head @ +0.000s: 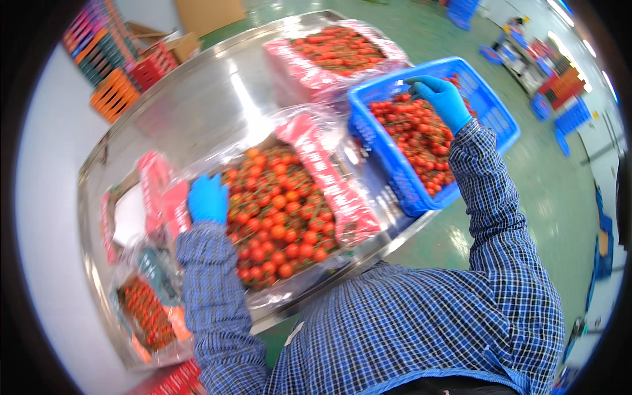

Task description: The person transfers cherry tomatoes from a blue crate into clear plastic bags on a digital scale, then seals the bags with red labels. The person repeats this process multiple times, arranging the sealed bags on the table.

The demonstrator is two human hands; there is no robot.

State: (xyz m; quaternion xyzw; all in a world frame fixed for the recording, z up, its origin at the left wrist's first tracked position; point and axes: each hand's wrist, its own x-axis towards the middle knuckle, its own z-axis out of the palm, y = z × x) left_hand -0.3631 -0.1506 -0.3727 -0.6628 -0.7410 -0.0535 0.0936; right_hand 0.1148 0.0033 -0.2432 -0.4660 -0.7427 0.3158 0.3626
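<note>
My left hand (208, 198), in a blue glove, rests at the left edge of a lined cardboard box filled with cherry tomatoes on the vine (279, 217). Whether its fingers grip the box's edge is hard to tell. Over a blue plastic basket (400, 180) hangs my right hand (434, 96), also gloved, its thumb and fingers bent near each other; blur hides whether anything small is between them. Small red tomatoes on the vine (419, 143) lie in that basket. A printed pink flap (328, 177) stands along the right side of the near box.
A metal table (197, 113) carries everything. Behind the near box stands another wrapped tomato box (301, 74). At left are a box with white lining (129, 215) and a smaller tomato box (148, 311). Stacked orange crates (114, 96) stand beyond the table.
</note>
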